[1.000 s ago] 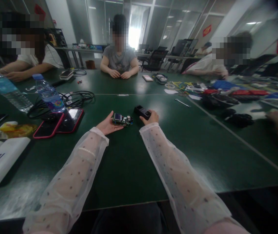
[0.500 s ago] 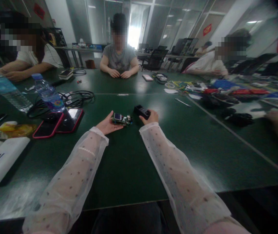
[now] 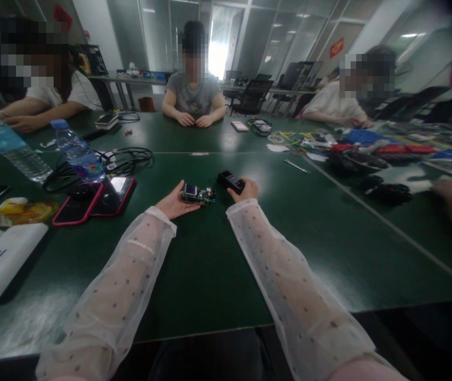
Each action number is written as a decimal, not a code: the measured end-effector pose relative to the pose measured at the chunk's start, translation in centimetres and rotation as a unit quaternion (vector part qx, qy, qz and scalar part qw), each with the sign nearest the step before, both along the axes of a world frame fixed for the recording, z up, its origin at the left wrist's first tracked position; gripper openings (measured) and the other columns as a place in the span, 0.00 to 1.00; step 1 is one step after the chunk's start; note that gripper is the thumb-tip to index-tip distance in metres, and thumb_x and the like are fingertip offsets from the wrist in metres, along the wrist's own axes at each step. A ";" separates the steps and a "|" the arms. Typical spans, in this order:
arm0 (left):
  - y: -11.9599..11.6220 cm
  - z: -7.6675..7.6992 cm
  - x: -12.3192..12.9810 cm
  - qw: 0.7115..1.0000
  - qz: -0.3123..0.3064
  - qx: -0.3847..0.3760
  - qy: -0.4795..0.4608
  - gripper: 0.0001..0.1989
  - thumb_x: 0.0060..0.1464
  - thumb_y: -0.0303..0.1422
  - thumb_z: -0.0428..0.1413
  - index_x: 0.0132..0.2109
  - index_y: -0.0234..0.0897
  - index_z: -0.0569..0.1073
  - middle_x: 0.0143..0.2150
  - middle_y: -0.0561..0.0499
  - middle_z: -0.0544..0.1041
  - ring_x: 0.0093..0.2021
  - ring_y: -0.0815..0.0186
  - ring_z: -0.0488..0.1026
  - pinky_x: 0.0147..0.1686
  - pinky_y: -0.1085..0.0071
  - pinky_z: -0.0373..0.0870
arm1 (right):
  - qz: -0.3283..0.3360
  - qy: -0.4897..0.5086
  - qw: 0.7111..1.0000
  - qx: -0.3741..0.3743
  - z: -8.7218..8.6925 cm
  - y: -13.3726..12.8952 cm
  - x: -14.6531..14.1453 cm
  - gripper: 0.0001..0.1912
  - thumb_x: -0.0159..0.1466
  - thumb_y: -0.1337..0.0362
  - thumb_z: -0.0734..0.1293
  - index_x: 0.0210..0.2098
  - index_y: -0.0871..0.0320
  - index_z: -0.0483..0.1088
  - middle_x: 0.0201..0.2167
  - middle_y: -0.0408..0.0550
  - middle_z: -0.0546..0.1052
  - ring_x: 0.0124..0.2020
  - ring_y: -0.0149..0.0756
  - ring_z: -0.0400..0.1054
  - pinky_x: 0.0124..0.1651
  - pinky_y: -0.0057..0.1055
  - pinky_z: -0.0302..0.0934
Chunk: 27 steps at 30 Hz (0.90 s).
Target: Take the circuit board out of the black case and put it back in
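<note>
The board (image 3: 197,194), green with a small screen at one end, is at the centre of the frame, in the left hand (image 3: 172,205). That hand grips it by its left end, thumb up along the back edge and the other fingers beneath and in front. The right hand (image 3: 246,190), just right of centre, is closed round the near end of a black case (image 3: 226,180), which points toward the upper left. Board and case are near each other but apart; whether either rests on the worktop (image 3: 213,275) cannot be told.

Left of the hands lie two phones with red rims, one (image 3: 77,210) touching or overlapping the other (image 3: 119,200). Behind them are a bottle (image 3: 79,153) with a blue cap and black cables (image 3: 136,159). A white block (image 3: 7,264) marked 01 lies at the lower left. A thin metal tool (image 3: 297,166) lies right of the case, and a jumble of wires and parts (image 3: 384,148) spreads across the upper right.
</note>
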<state>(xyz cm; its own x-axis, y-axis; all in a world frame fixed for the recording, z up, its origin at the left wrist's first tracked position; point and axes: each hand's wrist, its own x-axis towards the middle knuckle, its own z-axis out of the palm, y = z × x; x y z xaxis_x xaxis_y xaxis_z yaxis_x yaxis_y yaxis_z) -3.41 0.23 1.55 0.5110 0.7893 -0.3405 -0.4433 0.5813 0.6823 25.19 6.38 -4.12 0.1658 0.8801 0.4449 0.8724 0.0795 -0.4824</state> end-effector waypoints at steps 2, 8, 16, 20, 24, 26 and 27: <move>0.0 0.0 0.0 1.000 0.004 -0.003 -0.001 0.35 0.61 0.51 0.47 0.65 0.30 0.56 0.57 0.34 0.71 0.55 0.53 0.72 0.58 0.56 0.64 | 0.000 0.000 1.000 0.009 -0.1 0.1 0.0 0.34 0.51 0.52 0.71 0.52 0.62 0.62 0.50 0.61 0.68 0.53 0.54 0.60 0.56 0.50 0.56; 0.0 0.0 0.0 1.000 0.003 -0.007 -0.006 0.34 0.61 0.51 0.47 0.64 0.30 0.58 0.57 0.33 0.70 0.54 0.52 0.72 0.57 0.56 0.65 | 0.000 0.004 1.000 0.011 -0.2 0.2 0.1 0.35 0.50 0.51 0.72 0.52 0.63 0.63 0.48 0.61 0.68 0.52 0.54 0.60 0.57 0.50 0.55; 0.2 -0.2 0.0 1.000 0.004 -0.010 -0.006 0.35 0.61 0.51 0.46 0.66 0.32 0.55 0.54 0.36 0.73 0.53 0.53 0.74 0.56 0.56 0.66 | 0.002 0.029 1.000 0.010 0.2 0.0 -0.1 0.29 0.50 0.56 0.72 0.47 0.60 0.65 0.47 0.60 0.69 0.51 0.54 0.62 0.56 0.51 0.57; 0.3 -0.3 0.0 1.000 0.008 -0.014 -0.013 0.34 0.62 0.51 0.46 0.65 0.31 0.56 0.53 0.35 0.74 0.52 0.53 0.74 0.57 0.55 0.65 | -0.002 0.074 0.997 0.034 1.0 -0.4 -0.6 0.26 0.49 0.60 0.72 0.45 0.60 0.66 0.46 0.59 0.70 0.51 0.54 0.63 0.56 0.54 0.57; 0.3 -0.4 -0.1 1.000 0.007 -0.010 -0.019 0.34 0.62 0.51 0.46 0.64 0.29 0.58 0.51 0.35 0.75 0.51 0.52 0.74 0.57 0.56 0.65 | 0.081 0.195 0.976 0.056 2.4 -1.0 -1.2 0.31 0.50 0.52 0.72 0.49 0.58 0.66 0.47 0.56 0.71 0.47 0.49 0.67 0.51 0.51 0.63; 0.3 -0.4 -0.1 1.000 0.003 -0.007 -0.018 0.34 0.62 0.51 0.45 0.64 0.29 0.58 0.51 0.35 0.75 0.50 0.53 0.75 0.57 0.56 0.64 | 0.155 0.255 0.954 0.035 3.4 -1.6 -1.8 0.35 0.50 0.47 0.72 0.53 0.57 0.65 0.48 0.56 0.72 0.45 0.47 0.68 0.45 0.47 0.67; 0.4 -0.5 -0.1 1.000 0.002 -0.006 -0.016 0.34 0.62 0.51 0.45 0.65 0.30 0.57 0.51 0.35 0.75 0.50 0.53 0.75 0.57 0.56 0.64 | 0.189 0.270 0.944 0.022 4.0 -2.0 -2.3 0.37 0.50 0.46 0.72 0.54 0.56 0.65 0.48 0.56 0.72 0.44 0.47 0.69 0.43 0.45 0.67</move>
<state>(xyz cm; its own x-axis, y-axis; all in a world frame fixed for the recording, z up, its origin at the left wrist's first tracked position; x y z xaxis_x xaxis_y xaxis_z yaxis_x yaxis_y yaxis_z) -3.49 0.61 1.06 0.5185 0.7873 -0.3335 -0.4672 0.5876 0.6607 22.91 4.41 -0.09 0.0573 0.9044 0.4229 0.4065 0.3658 -0.8373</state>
